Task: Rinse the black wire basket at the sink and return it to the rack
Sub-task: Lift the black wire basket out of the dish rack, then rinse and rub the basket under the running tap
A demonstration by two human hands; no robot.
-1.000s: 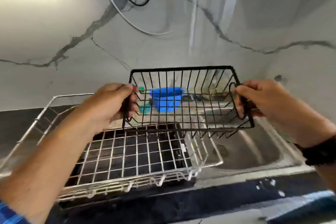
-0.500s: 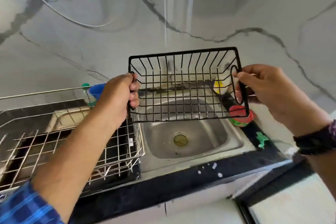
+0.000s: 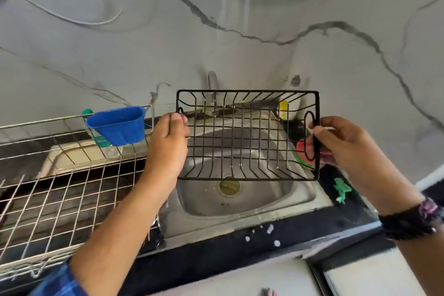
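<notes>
Basket (image 3: 247, 136) hangs between left hand (image 3: 167, 149) and right hand (image 3: 336, 142), above sink (image 3: 242, 197).

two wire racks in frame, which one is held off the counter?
The black wire basket, gripped at its end handles by the left hand and right hand above the sink. The larger silver dish rack sits on the counter, untouched.
</notes>
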